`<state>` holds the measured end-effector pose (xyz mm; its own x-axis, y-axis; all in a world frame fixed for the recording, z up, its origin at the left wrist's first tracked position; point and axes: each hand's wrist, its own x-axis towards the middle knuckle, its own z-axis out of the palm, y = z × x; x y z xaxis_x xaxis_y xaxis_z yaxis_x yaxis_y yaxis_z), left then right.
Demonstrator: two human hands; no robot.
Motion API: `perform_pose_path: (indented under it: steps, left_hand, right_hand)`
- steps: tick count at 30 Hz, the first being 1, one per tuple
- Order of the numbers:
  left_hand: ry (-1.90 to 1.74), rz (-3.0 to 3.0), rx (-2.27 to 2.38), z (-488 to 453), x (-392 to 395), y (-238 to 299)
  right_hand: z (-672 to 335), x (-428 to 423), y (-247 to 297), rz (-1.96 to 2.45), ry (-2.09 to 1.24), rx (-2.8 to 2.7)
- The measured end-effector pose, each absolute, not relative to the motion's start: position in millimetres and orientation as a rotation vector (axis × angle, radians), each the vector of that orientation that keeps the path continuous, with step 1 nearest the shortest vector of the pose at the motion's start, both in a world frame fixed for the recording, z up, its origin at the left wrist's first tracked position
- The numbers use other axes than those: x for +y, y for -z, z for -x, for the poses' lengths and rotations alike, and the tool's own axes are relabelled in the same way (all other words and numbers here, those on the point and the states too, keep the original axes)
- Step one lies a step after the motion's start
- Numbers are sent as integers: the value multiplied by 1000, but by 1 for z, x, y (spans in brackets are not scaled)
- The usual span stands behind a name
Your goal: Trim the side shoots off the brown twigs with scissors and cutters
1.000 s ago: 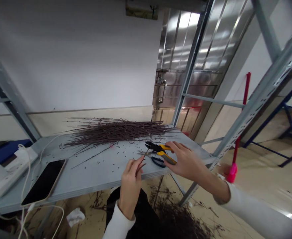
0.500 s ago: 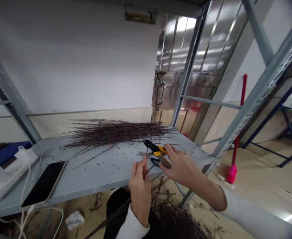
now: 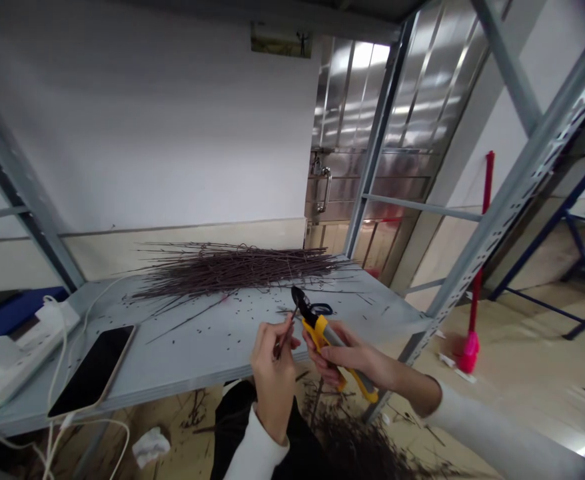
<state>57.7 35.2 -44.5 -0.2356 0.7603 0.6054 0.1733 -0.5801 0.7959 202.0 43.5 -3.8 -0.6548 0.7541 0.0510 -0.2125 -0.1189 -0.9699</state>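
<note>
My left hand (image 3: pixel 275 377) pinches a thin dark twig (image 3: pixel 283 339), which points up from the fingertips. Wrapped around the handles of yellow-and-grey pliers (image 3: pixel 316 328) is my right hand (image 3: pixel 347 350). The pliers' black jaws are at the upper end of the twig; whether they are closed on it I cannot tell. Just behind the jaws lie scissors (image 3: pixel 321 309) with dark blue handles, partly hidden. A large bundle of dark twigs (image 3: pixel 237 268) lies across the back of the grey shelf (image 3: pixel 197 357).
A phone (image 3: pixel 92 370) and a white power strip (image 3: pixel 22 353) with cables are on the shelf's left. Small twig bits dot its surface. Cut branches (image 3: pixel 367 440) pile on the floor below. Grey metal posts (image 3: pixel 502 200) frame the right side, with a red-handled broom (image 3: pixel 477 300) beyond.
My right hand has turned the pliers, so their handles now point down to the right, and the jaws have come to the twig's tip. My left hand has shifted slightly left.
</note>
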Motion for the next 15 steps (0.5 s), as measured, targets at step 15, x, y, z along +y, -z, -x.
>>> perform_pose_path:
  steps: [15]
  left_hand:
    - [-1591,-1744,1018,-49,40,27]
  right_hand:
    - [-247,102,-14,587,-1549,-2052]
